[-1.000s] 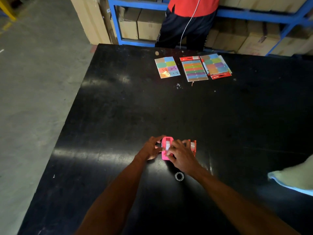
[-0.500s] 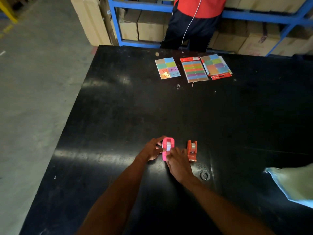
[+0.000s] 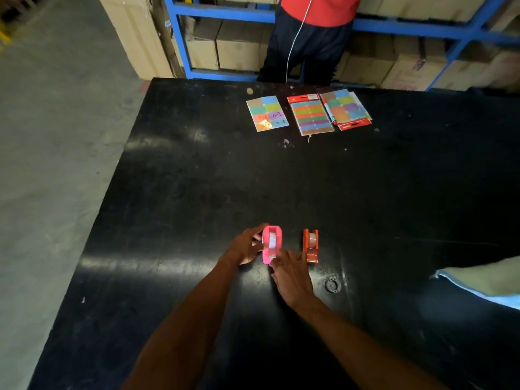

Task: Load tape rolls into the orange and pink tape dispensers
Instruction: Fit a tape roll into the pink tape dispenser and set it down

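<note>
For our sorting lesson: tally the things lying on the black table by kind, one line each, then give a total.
Small plastic tape dispensers: 2, pink and orange
Colourful sticky-note packs: 3
Red-capped marker pen: 1
Small dark ring: 1
Total: 7

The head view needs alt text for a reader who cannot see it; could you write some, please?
Both hands work a pink tape dispenser on a black table: left hand at its side, right hand at its near end. An orange dispenser stands just right.
</note>
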